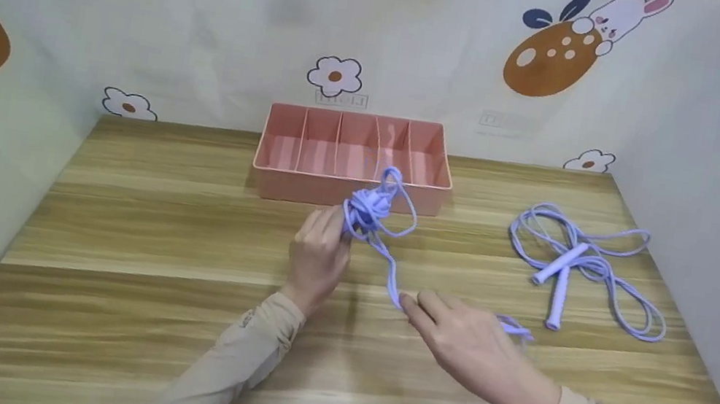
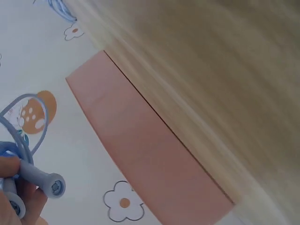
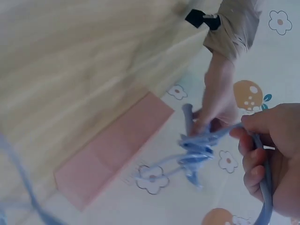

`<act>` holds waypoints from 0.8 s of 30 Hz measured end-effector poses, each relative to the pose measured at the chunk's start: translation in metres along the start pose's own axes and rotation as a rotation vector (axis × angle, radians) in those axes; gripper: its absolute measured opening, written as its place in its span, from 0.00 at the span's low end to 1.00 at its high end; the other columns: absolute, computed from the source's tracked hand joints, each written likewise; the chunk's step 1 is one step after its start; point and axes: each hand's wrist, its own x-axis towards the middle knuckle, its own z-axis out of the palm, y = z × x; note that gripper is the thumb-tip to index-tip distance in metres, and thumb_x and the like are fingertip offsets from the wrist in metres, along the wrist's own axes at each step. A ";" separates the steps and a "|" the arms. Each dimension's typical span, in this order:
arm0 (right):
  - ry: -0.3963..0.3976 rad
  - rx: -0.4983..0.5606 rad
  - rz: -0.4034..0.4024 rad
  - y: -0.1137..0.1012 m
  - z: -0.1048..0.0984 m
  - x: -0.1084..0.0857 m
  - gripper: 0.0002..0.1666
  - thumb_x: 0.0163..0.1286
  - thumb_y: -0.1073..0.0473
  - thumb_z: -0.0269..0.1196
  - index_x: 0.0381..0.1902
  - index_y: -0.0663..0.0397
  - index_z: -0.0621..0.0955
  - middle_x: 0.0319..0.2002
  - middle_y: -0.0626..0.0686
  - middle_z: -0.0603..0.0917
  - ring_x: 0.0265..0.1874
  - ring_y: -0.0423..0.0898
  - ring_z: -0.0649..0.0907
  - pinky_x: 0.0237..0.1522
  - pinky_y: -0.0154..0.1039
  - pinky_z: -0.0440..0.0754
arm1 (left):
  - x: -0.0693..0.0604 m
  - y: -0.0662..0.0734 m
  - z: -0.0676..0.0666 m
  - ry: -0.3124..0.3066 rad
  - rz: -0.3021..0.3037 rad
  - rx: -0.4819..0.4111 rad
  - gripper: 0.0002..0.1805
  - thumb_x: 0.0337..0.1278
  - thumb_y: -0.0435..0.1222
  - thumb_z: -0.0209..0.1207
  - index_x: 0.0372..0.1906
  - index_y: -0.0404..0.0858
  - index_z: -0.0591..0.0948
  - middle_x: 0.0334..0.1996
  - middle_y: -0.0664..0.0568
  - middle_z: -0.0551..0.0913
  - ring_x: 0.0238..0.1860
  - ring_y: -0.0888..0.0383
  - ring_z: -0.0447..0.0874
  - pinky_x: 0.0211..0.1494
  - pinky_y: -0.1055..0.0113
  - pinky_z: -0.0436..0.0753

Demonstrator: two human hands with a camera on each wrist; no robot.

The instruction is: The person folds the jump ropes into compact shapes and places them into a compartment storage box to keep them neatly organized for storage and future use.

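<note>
My left hand (image 1: pixel 319 254) grips a blue-purple jump rope (image 1: pixel 369 208) in front of the pink box. The cord is wound in a tangled bundle around the handles, with loops sticking up at the top. In the left wrist view, two handle ends (image 2: pixel 44 180) poke out between the fingers. My right hand (image 1: pixel 475 344) is to the right and nearer me, pinching the doubled cord (image 1: pixel 393 278) that runs down from the bundle. Loose cord (image 1: pixel 515 327) comes out behind that hand. The right wrist view shows the cord passing through its curled fingers (image 3: pixel 253 161).
A pink box (image 1: pixel 346 194) with several compartments stands at the back of the wooden table (image 1: pixel 157 218). On the right lies a second blue-purple jump rope (image 1: pixel 559 296), its handles crossed over loose loops. Patterned sheeting (image 1: pixel 226 38) encloses the back and sides.
</note>
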 end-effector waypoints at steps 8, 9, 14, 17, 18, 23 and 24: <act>-0.011 -0.113 -0.204 0.028 -0.025 0.021 0.19 0.70 0.64 0.40 0.36 0.59 0.79 0.27 0.50 0.72 0.20 0.41 0.68 0.11 0.26 0.62 | -0.007 0.008 -0.004 -0.159 0.269 0.137 0.14 0.37 0.25 0.63 0.36 0.29 0.79 0.32 0.45 0.81 0.32 0.54 0.78 0.32 0.68 0.83; -0.003 -0.115 -0.221 0.031 -0.026 0.023 0.20 0.71 0.64 0.38 0.35 0.59 0.79 0.27 0.50 0.71 0.20 0.41 0.68 0.11 0.26 0.63 | -0.007 0.010 -0.005 -0.179 0.305 0.153 0.14 0.36 0.25 0.63 0.36 0.30 0.80 0.33 0.45 0.81 0.32 0.54 0.78 0.31 0.69 0.83; -0.008 -0.151 -0.295 0.042 -0.030 0.027 0.24 0.73 0.65 0.34 0.32 0.58 0.78 0.27 0.51 0.72 0.21 0.42 0.68 0.13 0.27 0.62 | -0.006 0.016 -0.011 -0.292 0.453 0.188 0.15 0.36 0.25 0.61 0.37 0.31 0.79 0.34 0.46 0.82 0.34 0.54 0.79 0.33 0.69 0.83; -0.027 -0.152 -0.317 0.046 -0.031 0.028 0.21 0.70 0.66 0.38 0.33 0.57 0.80 0.29 0.51 0.74 0.23 0.43 0.69 0.15 0.27 0.64 | -0.005 0.020 -0.013 -0.342 0.541 0.197 0.10 0.43 0.27 0.59 0.37 0.32 0.80 0.35 0.47 0.82 0.34 0.55 0.80 0.33 0.69 0.83; -0.030 -0.145 -0.320 0.048 -0.032 0.029 0.20 0.69 0.66 0.40 0.33 0.56 0.80 0.30 0.51 0.74 0.23 0.43 0.69 0.15 0.28 0.64 | -0.004 0.022 -0.013 -0.351 0.573 0.199 0.09 0.46 0.28 0.59 0.36 0.33 0.80 0.35 0.47 0.83 0.33 0.56 0.80 0.33 0.69 0.83; -0.051 -0.039 -0.307 0.054 -0.034 0.033 0.10 0.59 0.68 0.52 0.33 0.53 0.79 0.26 0.49 0.69 0.22 0.43 0.65 0.17 0.28 0.62 | -0.004 0.029 -0.019 -0.371 0.760 0.178 0.09 0.51 0.28 0.53 0.35 0.36 0.81 0.35 0.50 0.83 0.34 0.59 0.80 0.34 0.72 0.82; -0.057 -0.010 -0.299 0.055 -0.034 0.034 0.09 0.58 0.68 0.54 0.32 0.53 0.80 0.25 0.49 0.69 0.22 0.42 0.65 0.17 0.28 0.61 | -0.004 0.030 -0.020 -0.371 0.795 0.165 0.09 0.52 0.28 0.51 0.35 0.37 0.81 0.34 0.51 0.83 0.34 0.59 0.79 0.35 0.73 0.82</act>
